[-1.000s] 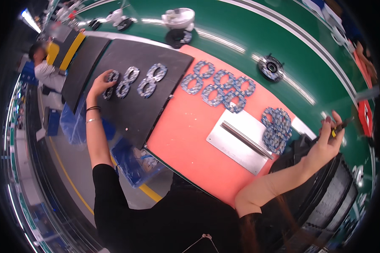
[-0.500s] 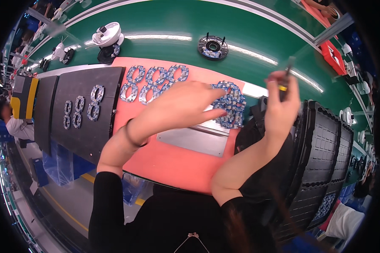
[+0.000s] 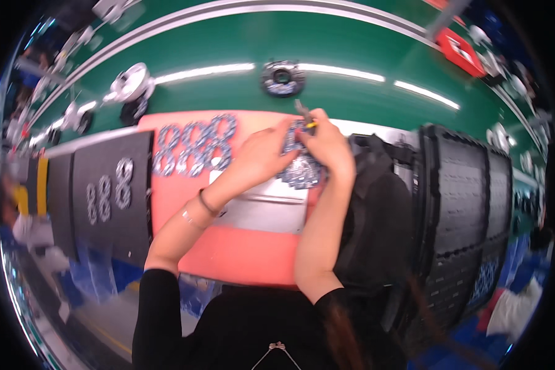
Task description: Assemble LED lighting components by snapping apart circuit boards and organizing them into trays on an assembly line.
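Note:
At the right part of the pink mat, my left hand (image 3: 262, 154) grips the left edge of a cluster of blue circuit boards (image 3: 302, 171), fingers and thumb closed about it. My right hand (image 3: 327, 145) is closed on a small hand tool (image 3: 303, 112) with a grey metal tip and some yellow on its handle. The tool points away from me, just above the far end of the boards. Motion blur hides the exact contact of the fingertips. To the left, several figure-eight circuit boards (image 3: 194, 148) lie in rows on the mat.
A metal plate (image 3: 262, 213) lies near my wrists on the pink mat (image 3: 240, 253). Three boards rest on a black panel (image 3: 114, 228) at left. Black trays (image 3: 465, 203) and a black bag (image 3: 376, 216) stand at right. Beyond sit a round black part (image 3: 282, 79) and a white housing (image 3: 129, 83).
My right hand has come left and down with the tool, from beside the mat to the circuit boards. My left hand has closed in on the boards. The whole view has shifted.

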A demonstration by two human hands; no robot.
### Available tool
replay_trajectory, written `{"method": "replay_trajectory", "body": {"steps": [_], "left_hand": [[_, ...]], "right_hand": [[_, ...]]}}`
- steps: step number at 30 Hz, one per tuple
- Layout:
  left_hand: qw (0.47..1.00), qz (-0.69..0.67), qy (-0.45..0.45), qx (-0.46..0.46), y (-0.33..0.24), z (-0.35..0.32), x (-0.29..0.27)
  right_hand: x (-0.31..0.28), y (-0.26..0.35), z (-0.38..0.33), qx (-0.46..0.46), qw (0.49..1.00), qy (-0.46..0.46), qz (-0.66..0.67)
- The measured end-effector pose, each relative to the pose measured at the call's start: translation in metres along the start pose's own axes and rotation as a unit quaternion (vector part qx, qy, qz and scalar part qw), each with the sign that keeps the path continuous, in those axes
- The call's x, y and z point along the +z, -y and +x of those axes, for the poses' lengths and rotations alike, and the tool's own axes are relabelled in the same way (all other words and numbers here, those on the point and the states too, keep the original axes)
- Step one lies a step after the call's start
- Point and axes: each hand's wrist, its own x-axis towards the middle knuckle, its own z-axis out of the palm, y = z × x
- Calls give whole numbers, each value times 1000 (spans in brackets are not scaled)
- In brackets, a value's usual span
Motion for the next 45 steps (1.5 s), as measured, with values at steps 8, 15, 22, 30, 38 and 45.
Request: {"method": "replay_trajectory", "body": {"steps": [8,15,22,30,38,45], "left_hand": [[914,-374,-71,-140,36,-58,-50],[794,-582,-171,-44,-9,-76,-57],[722,-604,-311,-132,44,-159,-58],[602,-596,-516,-126,65,-323,-57],[708,-302,-548,-328,153,-419,-81],[794,-26,-430,-428,166,-432,-114]], "right_hand": [[-3,65,-40,-162,948,-61,267],[-8,109,-75,-247,915,-213,238],[73,158,-75,-338,920,-144,134],[152,182,-121,-408,908,34,87],[122,175,-94,-334,940,-11,74],[100,164,-82,-288,952,-56,91]]}}
